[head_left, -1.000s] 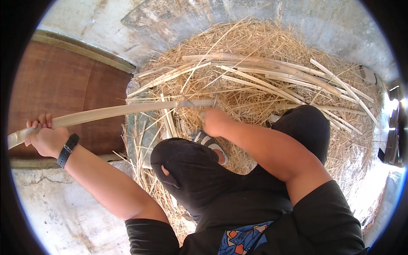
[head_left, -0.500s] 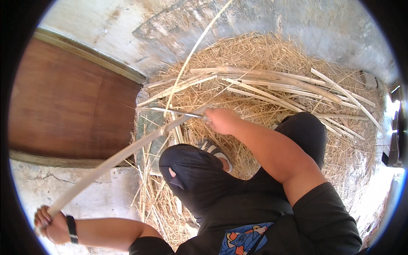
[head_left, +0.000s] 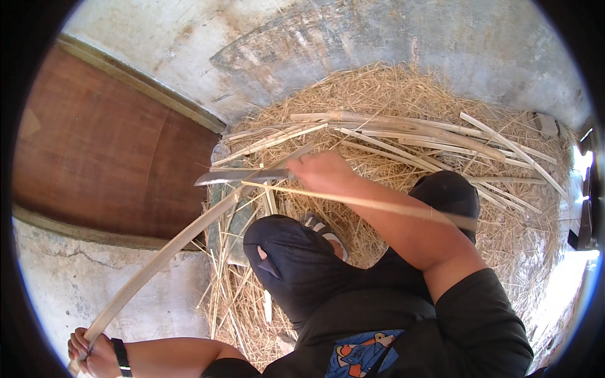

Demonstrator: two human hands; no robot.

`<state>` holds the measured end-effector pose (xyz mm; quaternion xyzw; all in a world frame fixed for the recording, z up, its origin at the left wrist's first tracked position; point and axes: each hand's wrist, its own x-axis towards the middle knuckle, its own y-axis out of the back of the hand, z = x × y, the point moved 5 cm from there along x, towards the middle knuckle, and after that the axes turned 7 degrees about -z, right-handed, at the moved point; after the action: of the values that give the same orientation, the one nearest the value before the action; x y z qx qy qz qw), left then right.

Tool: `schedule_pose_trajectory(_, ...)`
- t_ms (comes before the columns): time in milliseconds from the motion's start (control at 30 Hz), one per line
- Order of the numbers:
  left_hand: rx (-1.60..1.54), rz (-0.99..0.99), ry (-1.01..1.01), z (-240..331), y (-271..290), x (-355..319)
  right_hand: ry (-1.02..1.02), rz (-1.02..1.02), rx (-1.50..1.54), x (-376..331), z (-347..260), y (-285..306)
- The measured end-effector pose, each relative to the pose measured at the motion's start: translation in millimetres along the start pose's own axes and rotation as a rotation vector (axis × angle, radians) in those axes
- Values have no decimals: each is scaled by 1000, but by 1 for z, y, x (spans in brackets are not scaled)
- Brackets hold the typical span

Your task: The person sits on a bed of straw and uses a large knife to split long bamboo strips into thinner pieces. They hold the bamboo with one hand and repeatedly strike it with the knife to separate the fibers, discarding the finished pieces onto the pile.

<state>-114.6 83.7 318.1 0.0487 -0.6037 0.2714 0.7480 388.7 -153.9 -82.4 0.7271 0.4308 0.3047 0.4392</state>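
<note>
My left hand (head_left: 91,354) is wrapped round the lower end of a long pale bamboo strip (head_left: 161,259) at the lower left. The strip slants up and right toward my knee. In my closed right hand (head_left: 321,170) is a machete (head_left: 242,177), its blade pointing left across the strip's upper part. From near the blade a thin bamboo sliver (head_left: 353,200) runs right, across my right forearm; its far end is blurred. Whether the sliver is still joined to the strip I cannot tell.
Several split bamboo pieces (head_left: 416,129) lie on a heap of straw-like shavings (head_left: 372,88) against the stained wall (head_left: 441,44). A brown wooden panel (head_left: 94,145) stands at the left. My sandalled foot (head_left: 324,233) rests among the shavings.
The thin sliver has swung from pointing up to lying rightward across my forearm. The machete has turned to show more of its flat side. My left hand has shifted slightly right and down.
</note>
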Motion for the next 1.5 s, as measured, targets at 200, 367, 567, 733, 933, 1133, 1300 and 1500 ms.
schedule_pose_trajectory(200, 27, 103, 15, -35, -10, -2, -349, 16, 140, -13, 66, -1)
schedule_pose_trajectory(367, -25, 116, -61, -31, -2, -6, -328, 83, 106, -12, 51, 9)
schedule_pose_trajectory(567, -132, 3, 11, -56, -17, -15, -151, 61, 83, -6, 14, 7)
schedule_pose_trajectory(733, -60, 109, -7, -58, -10, -18, 27, 191, 60, -2, 19, -9)
schedule_pose_trajectory(933, -12, 50, -36, -14, -17, -10, -668, 23, 204, -31, 123, -41)
schedule_pose_trajectory(1133, -46, 118, -156, 8, 4, -7, -531, -5, 348, -11, 95, -44)
schedule_pose_trajectory(1300, -44, 194, -172, -16, 17, -13, -595, -25, 860, 6, 101, -67)
schedule_pose_trajectory(1500, -126, 138, -132, -37, 4, -18, -743, 707, 1882, -9, 152, -37)
